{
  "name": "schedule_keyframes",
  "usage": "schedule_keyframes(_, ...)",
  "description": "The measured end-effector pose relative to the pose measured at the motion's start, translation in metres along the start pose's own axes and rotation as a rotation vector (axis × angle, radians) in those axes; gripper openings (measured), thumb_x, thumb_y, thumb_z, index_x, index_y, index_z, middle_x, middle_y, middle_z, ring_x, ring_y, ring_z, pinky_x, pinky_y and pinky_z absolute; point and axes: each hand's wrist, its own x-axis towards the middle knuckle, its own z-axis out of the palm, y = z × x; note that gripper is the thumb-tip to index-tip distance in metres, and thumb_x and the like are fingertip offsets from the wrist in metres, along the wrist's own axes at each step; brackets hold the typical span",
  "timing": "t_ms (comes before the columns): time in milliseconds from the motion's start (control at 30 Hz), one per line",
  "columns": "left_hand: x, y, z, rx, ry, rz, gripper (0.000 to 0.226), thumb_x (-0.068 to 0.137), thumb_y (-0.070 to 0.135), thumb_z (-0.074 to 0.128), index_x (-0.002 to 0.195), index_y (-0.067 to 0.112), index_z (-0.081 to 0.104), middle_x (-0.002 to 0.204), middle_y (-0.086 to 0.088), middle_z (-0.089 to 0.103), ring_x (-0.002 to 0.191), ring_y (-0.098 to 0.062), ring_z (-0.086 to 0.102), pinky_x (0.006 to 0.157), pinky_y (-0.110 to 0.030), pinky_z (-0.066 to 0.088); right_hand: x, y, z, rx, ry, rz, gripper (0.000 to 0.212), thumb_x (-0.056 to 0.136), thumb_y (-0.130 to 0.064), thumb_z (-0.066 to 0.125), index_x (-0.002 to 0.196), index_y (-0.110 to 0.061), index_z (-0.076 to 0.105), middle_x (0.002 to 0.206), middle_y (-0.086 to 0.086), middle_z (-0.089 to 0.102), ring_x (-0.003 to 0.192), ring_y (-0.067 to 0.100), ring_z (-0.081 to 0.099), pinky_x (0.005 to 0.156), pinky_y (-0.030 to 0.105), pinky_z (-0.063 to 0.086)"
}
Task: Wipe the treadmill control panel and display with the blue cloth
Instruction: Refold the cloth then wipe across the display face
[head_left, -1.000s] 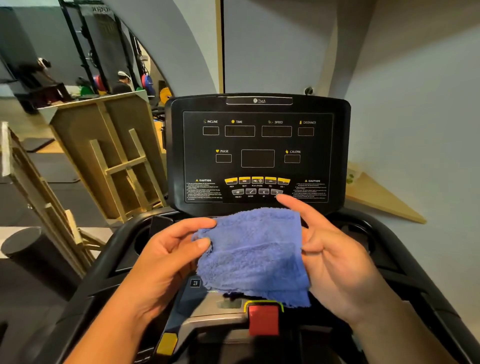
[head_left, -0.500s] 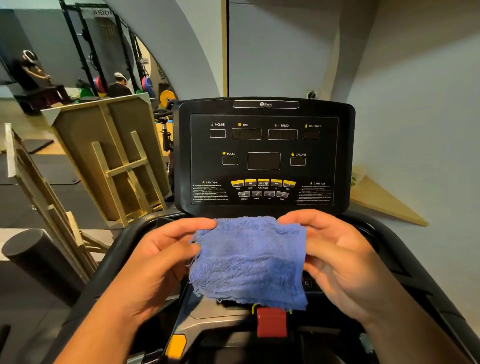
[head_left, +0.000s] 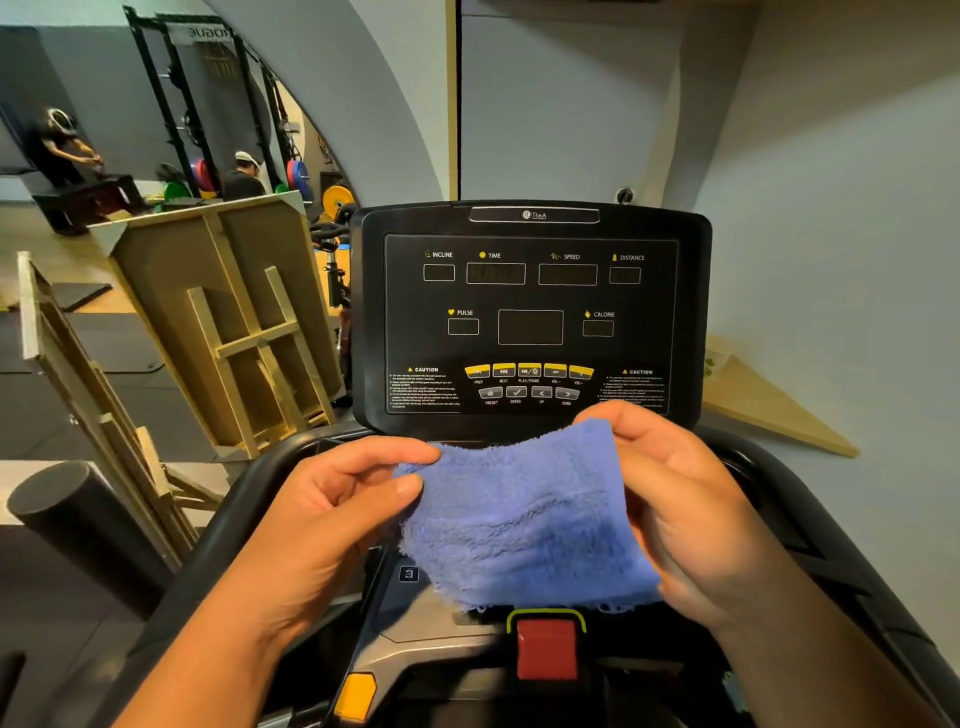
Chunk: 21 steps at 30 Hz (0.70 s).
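the left hand (head_left: 332, 514) pinches the left edge of the blue cloth (head_left: 524, 519) between thumb and curled fingers, and the right hand (head_left: 691, 514) grips its upper right corner, so the cloth hangs spread between the two, held in the air just below the control panel (head_left: 530, 312) and not touching it. the right hand's knuckles overlap the panel's lower right corner from this view. the panel stands upright and dark, its display windows (head_left: 530, 327) blank, with a row of yellow buttons (head_left: 528, 371) and grey ones beneath. under the cloth's frayed lower edge sits a red safety key (head_left: 546, 649) on the console, with a yellow tab (head_left: 356, 693) lower left. black handrails (head_left: 249, 493) curve round both sides. to the left lean wooden frames (head_left: 228, 322) and a dark foam roller (head_left: 78, 519); further back stands a weight rack (head_left: 208, 104) with coloured plates, and two people near it.
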Motion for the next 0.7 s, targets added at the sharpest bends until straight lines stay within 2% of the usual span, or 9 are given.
schedule_keyframes(33, -0.001, 0.002, 0.003, 0.01, 0.004, -0.007, 0.047, 0.058, 0.046, 0.095, 0.095, 0.02, 0.082, 0.092, -0.005, 0.078, 0.081, -0.014, 0.074, 0.067, -0.022, 0.057, 0.001, 0.001, 0.0, 0.001, 0.007, 0.009, 0.02, 0.083, -0.003, 0.056, 0.078, -0.013, 0.073, 0.075, 0.01, 0.067, 0.062, 0.016, 0.063, 0.053, 0.023, 0.05)
schedule_keyframes(100, 0.0, 0.001, 0.008, 0.17, 0.051, -0.009, 0.018, 0.079, 0.029, 0.083, 0.097, 0.03, 0.081, 0.102, 0.001, 0.078, 0.091, -0.01, 0.072, 0.072, -0.022, 0.057, 0.001, 0.002, -0.002, 0.002, 0.042, 0.021, 0.029, 0.092, 0.001, 0.05, 0.078, -0.013, 0.072, 0.072, 0.009, 0.064, 0.059, 0.017, 0.059, 0.05, 0.025, 0.048)
schedule_keyframes(167, 0.001, -0.002, 0.014, 0.48, 0.116, 0.056, 0.023, 0.09, 0.018, 0.073, 0.101, 0.037, 0.077, 0.111, 0.011, 0.074, 0.1, -0.005, 0.068, 0.083, -0.023, 0.055, 0.002, 0.005, -0.003, -0.041, 0.059, 0.014, 0.024, 0.095, -0.004, 0.052, 0.083, -0.013, 0.07, 0.07, 0.011, 0.062, 0.054, 0.028, 0.052, 0.047, 0.033, 0.044)
schedule_keyframes(233, -0.001, -0.001, 0.027, 0.649, 0.162, 0.187, 0.016, 0.086, 0.032, 0.077, 0.101, 0.036, 0.071, 0.112, 0.014, 0.067, 0.108, -0.006, 0.064, 0.088, -0.019, 0.052, 0.005, 0.008, -0.003, -0.082, 0.076, 0.001, 0.013, 0.093, -0.011, 0.056, 0.093, -0.011, 0.069, 0.077, 0.016, 0.062, 0.062, 0.038, 0.047, 0.057, 0.044, 0.04)
schedule_keyframes(267, -0.005, 0.0, 0.035, 0.696, 0.151, 0.237, 0.019, 0.081, 0.043, 0.075, 0.097, 0.035, 0.068, 0.108, 0.013, 0.065, 0.107, -0.008, 0.063, 0.086, -0.016, 0.05, 0.007, 0.01, -0.002, -0.084, 0.103, -0.01, 0.014, 0.095, -0.009, 0.056, 0.096, -0.01, 0.069, 0.082, 0.017, 0.064, 0.07, 0.039, 0.052, 0.063, 0.047, 0.042)
schedule_keyframes(333, -0.011, 0.003, 0.053, 0.76, 0.099, 0.257, 0.031, 0.072, 0.059, 0.07, 0.089, 0.033, 0.065, 0.101, 0.012, 0.061, 0.102, -0.008, 0.06, 0.079, -0.012, 0.044, 0.01, 0.014, -0.001, -0.07, 0.155, -0.033, 0.017, 0.097, -0.002, 0.053, 0.096, -0.009, 0.069, 0.087, 0.018, 0.067, 0.081, 0.036, 0.06, 0.073, 0.046, 0.048)
schedule_keyframes(400, -0.015, 0.006, 0.068, 0.813, 0.037, 0.243, 0.04, 0.066, 0.068, 0.071, 0.086, 0.034, 0.063, 0.097, 0.014, 0.059, 0.098, -0.004, 0.057, 0.075, -0.01, 0.039, 0.013, 0.015, 0.001, -0.107, 0.186, -0.066, 0.013, 0.094, -0.002, 0.058, 0.096, -0.01, 0.068, 0.088, 0.017, 0.068, 0.084, 0.035, 0.063, 0.077, 0.047, 0.05)
schedule_keyframes(567, -0.015, 0.002, 0.078, 0.918, 0.044, 0.312, 0.038, 0.068, 0.07, 0.067, 0.087, 0.038, 0.058, 0.098, 0.016, 0.058, 0.099, -0.005, 0.057, 0.073, -0.013, 0.039, 0.013, 0.017, 0.0, -0.16, 0.297, -0.119, 0.015, 0.095, -0.002, 0.057, 0.091, -0.012, 0.067, 0.083, 0.016, 0.069, 0.077, 0.036, 0.06, 0.074, 0.052, 0.048)
schedule_keyframes(700, -0.015, 0.004, 0.084, 0.961, 0.062, 0.297, 0.038, 0.069, 0.074, 0.059, 0.086, 0.04, 0.056, 0.098, 0.02, 0.056, 0.097, -0.002, 0.055, 0.074, -0.013, 0.04, 0.012, 0.019, -0.003, -0.273, 0.321, -0.176, 0.021, 0.094, -0.002, 0.059, 0.088, -0.02, 0.068, 0.086, 0.015, 0.07, 0.084, 0.037, 0.068, 0.08, 0.057, 0.054)
